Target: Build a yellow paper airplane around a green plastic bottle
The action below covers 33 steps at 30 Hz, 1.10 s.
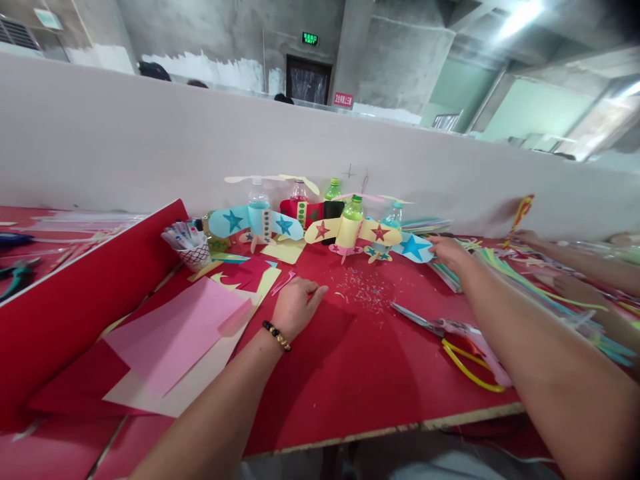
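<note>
My left hand [299,305] rests on the red table, its thumb and index finger apart and nothing held. Beside its fingers lies a small pink paper scrap [283,283]. My right hand [449,253] reaches far forward, its fingertips at the wing tip of a blue bottle airplane [414,247] with a blue star. That airplane is partly behind a yellow bottle airplane [351,230] with red stars. To the left stands a light blue bottle airplane [259,219]; a red bottle airplane [314,212] is half hidden behind. Paper propellers top the bottles.
Yellow-handled scissors [467,363] and pink-handled pliers [480,343] lie at right. Pink paper sheets [185,327], a cup of pens [193,252] and a red board [95,320] are left. Small paper bits [363,290] are scattered mid-table. Another person's arms [580,257] reach in at right.
</note>
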Each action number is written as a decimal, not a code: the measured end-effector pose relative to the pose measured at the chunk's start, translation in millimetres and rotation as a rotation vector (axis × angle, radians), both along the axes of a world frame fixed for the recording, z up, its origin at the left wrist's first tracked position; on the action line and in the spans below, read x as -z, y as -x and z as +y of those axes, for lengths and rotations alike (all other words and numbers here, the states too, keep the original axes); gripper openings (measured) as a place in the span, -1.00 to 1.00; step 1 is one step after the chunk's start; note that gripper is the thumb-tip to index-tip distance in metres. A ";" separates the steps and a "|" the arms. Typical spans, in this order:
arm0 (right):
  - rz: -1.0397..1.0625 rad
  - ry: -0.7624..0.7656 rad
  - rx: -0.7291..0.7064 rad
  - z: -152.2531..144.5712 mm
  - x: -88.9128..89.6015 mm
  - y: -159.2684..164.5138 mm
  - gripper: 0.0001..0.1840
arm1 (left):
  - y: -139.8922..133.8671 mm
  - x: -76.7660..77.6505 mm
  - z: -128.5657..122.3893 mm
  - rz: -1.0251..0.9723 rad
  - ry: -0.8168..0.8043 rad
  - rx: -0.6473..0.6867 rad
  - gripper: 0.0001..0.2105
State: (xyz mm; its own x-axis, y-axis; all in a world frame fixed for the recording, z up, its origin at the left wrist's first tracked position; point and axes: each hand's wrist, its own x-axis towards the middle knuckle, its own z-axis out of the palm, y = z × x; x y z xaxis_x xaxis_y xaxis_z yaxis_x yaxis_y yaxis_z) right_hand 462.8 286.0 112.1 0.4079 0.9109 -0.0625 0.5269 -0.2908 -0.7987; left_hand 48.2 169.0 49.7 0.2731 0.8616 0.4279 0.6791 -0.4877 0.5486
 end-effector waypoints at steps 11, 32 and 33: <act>0.085 0.085 0.042 -6.6 -6.3 4.9 -0.60 | -0.2 1.0 1.2 0.004 -0.012 -0.010 -0.58; -0.226 -0.346 -0.046 -117.6 10.0 81.7 -0.75 | 0.2 -1.8 -2.0 -0.048 0.049 -0.014 -0.59; -0.227 -0.357 -0.114 -136.2 18.3 94.0 -0.71 | 0.0 -1.7 -2.3 -0.052 0.056 -0.015 -0.59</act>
State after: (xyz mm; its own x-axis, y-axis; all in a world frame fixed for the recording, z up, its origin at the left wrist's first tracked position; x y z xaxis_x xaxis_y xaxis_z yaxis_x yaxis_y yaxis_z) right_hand 368.7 149.8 93.8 0.2703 0.8990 0.3445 0.7135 0.0532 -0.6986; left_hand 48.2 166.8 51.4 0.2387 0.8884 0.3920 0.6557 -0.4452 0.6098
